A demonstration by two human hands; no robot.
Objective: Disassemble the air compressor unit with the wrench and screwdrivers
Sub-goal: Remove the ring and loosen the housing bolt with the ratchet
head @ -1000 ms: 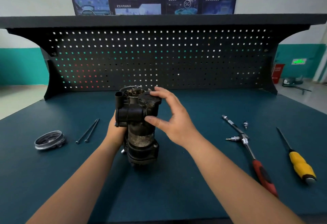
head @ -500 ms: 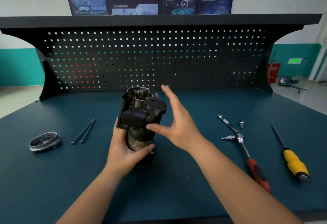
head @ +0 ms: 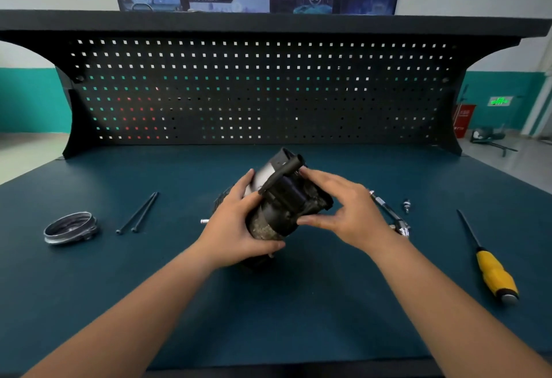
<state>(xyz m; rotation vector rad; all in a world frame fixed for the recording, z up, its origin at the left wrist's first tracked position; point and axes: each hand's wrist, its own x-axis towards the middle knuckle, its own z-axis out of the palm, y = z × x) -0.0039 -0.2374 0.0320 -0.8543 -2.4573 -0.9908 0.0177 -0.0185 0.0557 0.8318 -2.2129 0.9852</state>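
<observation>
**At bench centre: both hands clasp a tilted, grimy black air compressor unit (head: 280, 204)**

On a dark teal workbench mat (head: 298, 318), seen from above by a head-worn camera, a person holds the air compressor unit in the middle of the surface. Clock directions below are taken from the unit.

The cylindrical body leans away from the person, with its black plastic head and short pipe stub pointing toward 1 o'clock. Whether its lower end touches the mat cannot be told.

The left hand (head: 236, 228) wraps round the dusty lower body from 8 o'clock, fingers curled over the top and thumb underneath. The right hand (head: 346, 213) grasps the black head from 3 o'clock, fingers laid over it and thumb pressing from below.

Toward 9 o'clock, two long, thin black bolts (head: 139, 212) lie side by side. Farther out the same way sits a round silver metal ring (head: 70, 227).

At 3 o'clock, just behind the right hand, the silver shaft of a ratchet wrench (head: 383, 205) shows; the wrist hides its handle. A small silver bit (head: 406, 205) lies just beside it.

Toward 4 o'clock, well apart, lies a yellow-handled screwdriver (head: 493, 273), its dark blade pointing away from the person.

At 12 o'clock, a black perforated pegboard (head: 268, 93) rises along the bench's back edge.
</observation>
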